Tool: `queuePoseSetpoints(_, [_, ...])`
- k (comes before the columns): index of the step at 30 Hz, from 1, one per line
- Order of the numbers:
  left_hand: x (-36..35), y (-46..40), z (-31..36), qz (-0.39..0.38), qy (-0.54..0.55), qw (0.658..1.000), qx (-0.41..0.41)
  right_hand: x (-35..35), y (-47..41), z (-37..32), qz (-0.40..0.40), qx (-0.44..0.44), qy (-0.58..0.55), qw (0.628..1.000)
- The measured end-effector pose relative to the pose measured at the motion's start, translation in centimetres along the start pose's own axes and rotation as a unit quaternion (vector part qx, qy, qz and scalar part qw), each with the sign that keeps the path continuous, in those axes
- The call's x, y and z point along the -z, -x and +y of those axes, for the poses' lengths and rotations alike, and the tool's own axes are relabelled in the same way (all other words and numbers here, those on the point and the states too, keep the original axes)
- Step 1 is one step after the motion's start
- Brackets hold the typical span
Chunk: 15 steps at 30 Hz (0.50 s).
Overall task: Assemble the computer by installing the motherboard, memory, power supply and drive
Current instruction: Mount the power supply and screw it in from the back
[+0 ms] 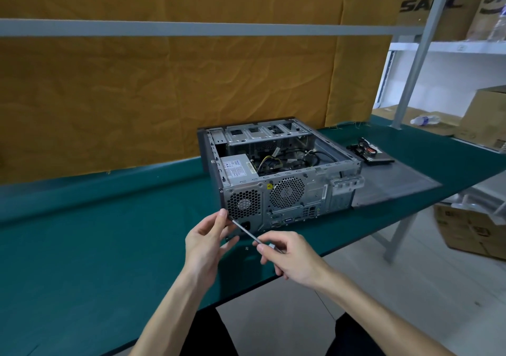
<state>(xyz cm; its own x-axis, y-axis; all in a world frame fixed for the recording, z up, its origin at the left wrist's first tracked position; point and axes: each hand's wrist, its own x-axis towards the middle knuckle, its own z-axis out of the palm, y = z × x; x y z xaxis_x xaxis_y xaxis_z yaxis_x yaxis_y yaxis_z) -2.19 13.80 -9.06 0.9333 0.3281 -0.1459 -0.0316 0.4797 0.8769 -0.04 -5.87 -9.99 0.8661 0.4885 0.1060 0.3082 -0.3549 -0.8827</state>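
Open grey computer case (284,175) is laid flat, rear panel facing the viewer. Power supply (237,170) is seated in its near-left corner. A drive (375,155) is laid apart, right.

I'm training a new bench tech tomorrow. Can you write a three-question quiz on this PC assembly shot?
1. True or false: the power supply already sits inside the case.
2. Which hand holds the screwdriver? A left B right
3. What lies on the table beyond the case, to its right?

Key: 1 true. 2 B, the right hand; the left hand steadies the tip at the case's rear corner. 3 A drive with cables on it.
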Motion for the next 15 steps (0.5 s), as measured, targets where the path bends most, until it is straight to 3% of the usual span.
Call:
queuePoseSetpoints(7, [-0.8,0.0,0.4,-0.005,-0.012,1.0,0.016,0.3,0.2,-0.5,0.005,-0.008,-0.012,1.0])
queuePoseSetpoints(15, [-2.1,-0.2,1.2,-0.017,0.034,0.998,0.047,0.4,0.0,-2.4,-0.008,-0.039,-0.106,0.994])
